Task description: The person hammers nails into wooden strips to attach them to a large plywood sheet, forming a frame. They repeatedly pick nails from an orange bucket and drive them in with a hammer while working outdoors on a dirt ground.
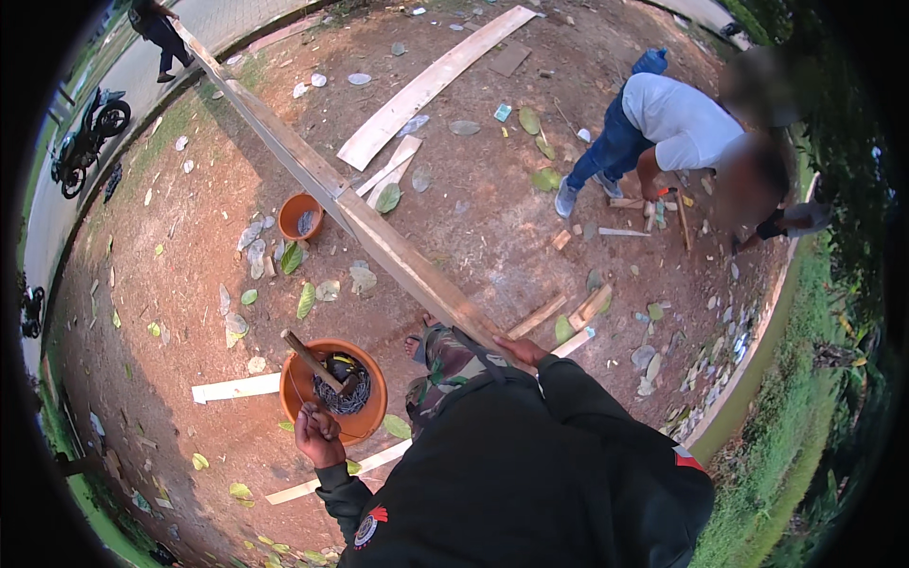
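Observation:
My right hand (519,352) is at the near end of a long wooden beam (398,251), its fingers against the wood. From my body the beam runs away to the far left. My left hand (318,435) is closed in a pinch beside the near left rim of an orange bucket (377,417); what it holds, if anything, is too small to name. Inside the bucket lie many grey nails (352,398) and a yellow-and-black item (343,364), perhaps a tape measure. A hammer (311,362) leans in it, its wooden handle jutting over the far left rim.
A smaller orange bucket (300,216) stands left of the beam. Planks (431,90) and offcuts (592,308) lie on the leaf-strewn dirt. At right a co-worker (682,123) bends over wood and a hammer (682,220). Another person (159,36) stands at the beam's far end.

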Tool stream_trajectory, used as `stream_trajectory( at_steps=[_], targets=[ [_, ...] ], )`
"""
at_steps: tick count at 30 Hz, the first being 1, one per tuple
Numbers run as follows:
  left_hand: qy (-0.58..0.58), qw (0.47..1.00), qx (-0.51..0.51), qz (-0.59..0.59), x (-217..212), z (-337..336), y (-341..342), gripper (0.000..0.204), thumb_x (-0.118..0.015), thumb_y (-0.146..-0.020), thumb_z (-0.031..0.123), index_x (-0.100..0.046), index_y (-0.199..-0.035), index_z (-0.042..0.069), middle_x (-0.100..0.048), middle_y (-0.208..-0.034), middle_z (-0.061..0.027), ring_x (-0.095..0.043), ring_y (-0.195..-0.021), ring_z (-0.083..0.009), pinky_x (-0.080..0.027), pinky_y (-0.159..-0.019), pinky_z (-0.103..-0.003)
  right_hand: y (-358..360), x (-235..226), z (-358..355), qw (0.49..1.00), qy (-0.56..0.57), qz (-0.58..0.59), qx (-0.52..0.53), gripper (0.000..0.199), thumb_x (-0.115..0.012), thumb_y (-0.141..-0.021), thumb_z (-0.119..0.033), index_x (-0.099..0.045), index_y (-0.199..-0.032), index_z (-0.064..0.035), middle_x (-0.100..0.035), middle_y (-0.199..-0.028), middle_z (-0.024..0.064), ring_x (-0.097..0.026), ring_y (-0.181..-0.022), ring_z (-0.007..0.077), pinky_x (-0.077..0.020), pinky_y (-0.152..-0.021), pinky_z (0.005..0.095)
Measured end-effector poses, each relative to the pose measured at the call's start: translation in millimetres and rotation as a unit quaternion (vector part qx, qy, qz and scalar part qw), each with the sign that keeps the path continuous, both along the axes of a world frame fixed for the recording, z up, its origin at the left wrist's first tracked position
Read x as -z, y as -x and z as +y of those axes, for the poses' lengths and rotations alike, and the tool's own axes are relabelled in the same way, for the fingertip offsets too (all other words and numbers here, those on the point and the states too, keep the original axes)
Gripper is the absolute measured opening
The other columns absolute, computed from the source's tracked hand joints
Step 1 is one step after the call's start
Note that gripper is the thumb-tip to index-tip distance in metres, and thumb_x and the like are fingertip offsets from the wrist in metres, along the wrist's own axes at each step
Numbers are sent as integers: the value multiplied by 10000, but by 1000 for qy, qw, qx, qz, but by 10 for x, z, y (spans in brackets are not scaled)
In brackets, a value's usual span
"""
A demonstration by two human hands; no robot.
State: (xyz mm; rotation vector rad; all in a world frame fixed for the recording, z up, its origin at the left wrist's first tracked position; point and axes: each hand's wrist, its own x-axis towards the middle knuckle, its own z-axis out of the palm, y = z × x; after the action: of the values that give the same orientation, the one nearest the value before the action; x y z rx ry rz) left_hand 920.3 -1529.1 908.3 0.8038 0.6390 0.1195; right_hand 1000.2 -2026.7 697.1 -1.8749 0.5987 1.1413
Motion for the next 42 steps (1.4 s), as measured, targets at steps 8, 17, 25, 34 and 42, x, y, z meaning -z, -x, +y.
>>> stream_trajectory(
  at_steps=[8, 17, 25, 34, 42],
  targets=[
    [158, 958, 140, -193, -820, 78, -1047, 449, -543, -965, 464, -500, -1097, 37, -416, -585, -11, -385, -501, -103, -300, -452, -228, -121, 194, 264, 999, -6, -21, -33, 996, -526, -801, -846, -631, -1312, 3, -588, -1349, 270, -555, -1278, 348, -412, -1069, 367],
    [391, 812, 251, -353, -1303, -346, -2326, 445, -594, -971, 465, -474, -1171, 87, -547, -942, -74, -483, -652, -136, -365, -547, -274, -577, -114, 603, 999, 26, -20, -13, 1157, -512, -734, -911, -579, -1322, 84, -535, -1400, 291, -486, -1352, 392, -370, -1116, 399],
    [477, 749, 331, -320, -1310, -771, -3011, 407, -615, -964, 444, -553, -1181, 106, -578, -989, -70, -506, -763, -141, -414, -568, -245, -1304, -83, 1029, 998, 26, -49, -25, 1133, -485, -749, -909, -596, -1314, 67, -525, -1398, 320, -483, -1358, 394, -375, -1107, 392],
    [474, 708, 445, -275, -1311, -1295, -3886, 416, -596, -972, 430, -636, -1222, 100, -603, -1257, -143, -576, -941, -232, -542, -718, -352, -1763, 941, 1474, 963, 46, -215, -157, 740, -458, -875, -751, -650, -1304, -180, -633, -1266, 275, -610, -1180, 424, -487, -976, 438],
    [382, 762, 479, -209, -1196, -2032, -4357, 582, -618, -943, 345, -440, -1428, 78, -506, -1372, -192, -602, -1141, -295, -584, -913, -487, -1738, 703, 1713, 981, 2, -153, -118, 841, -518, -798, -809, -620, -1359, -190, -595, -1323, 288, -590, -1218, 414, -455, -1028, 425]
  ],
)
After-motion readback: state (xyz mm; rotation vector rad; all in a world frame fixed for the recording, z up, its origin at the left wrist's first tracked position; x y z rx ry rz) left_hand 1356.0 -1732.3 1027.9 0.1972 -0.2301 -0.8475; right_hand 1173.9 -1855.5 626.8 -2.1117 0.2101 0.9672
